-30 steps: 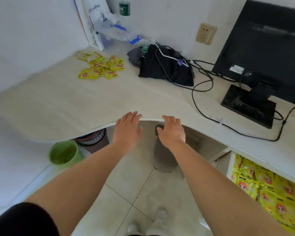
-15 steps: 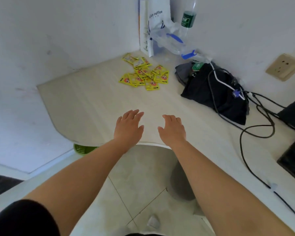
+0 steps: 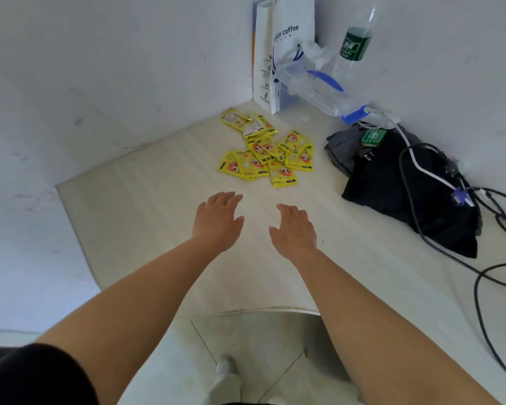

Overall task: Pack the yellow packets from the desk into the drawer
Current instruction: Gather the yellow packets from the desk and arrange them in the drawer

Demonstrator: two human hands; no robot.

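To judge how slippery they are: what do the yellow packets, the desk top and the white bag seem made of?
Yellow packets: probably plastic film, slightly glossy, with printed faces. Desk top: seemingly pale wood-grain laminate, matt, faint straight streaks. White bag: likely paper, matt; it stands stiffly with sharp creases.

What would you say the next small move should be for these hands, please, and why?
Probably reach both hands forward to the yellow packets: the left hand and right hand hover open and empty above the desk, short of the pile.
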